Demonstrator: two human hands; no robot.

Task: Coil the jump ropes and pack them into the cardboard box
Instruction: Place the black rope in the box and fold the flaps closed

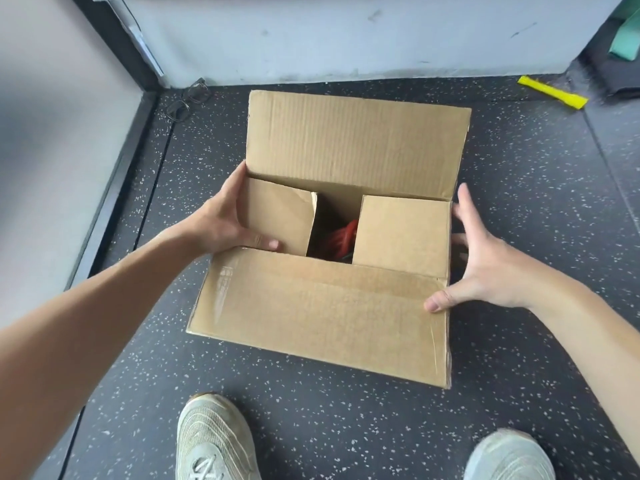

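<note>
The cardboard box (322, 306) stands on the speckled floor in front of me. Its two short side flaps are folded inward, while the far long flap stands up and the near long flap lies outward toward me. Through the gap between the side flaps a red jump rope (341, 239) shows inside the box. My left hand (225, 220) presses the left side flap down, thumb on the flap and fingers along the box's left edge. My right hand (485, 261) is spread wide at the box's right side, its thumb touching the near flap's right end.
A pair of black glasses (188, 98) lies by the wall at the back left. A yellow strip (554, 92) lies at the back right, near a teal cloth (625, 43) on dark material. My two grey shoes (213, 441) stand just before the box.
</note>
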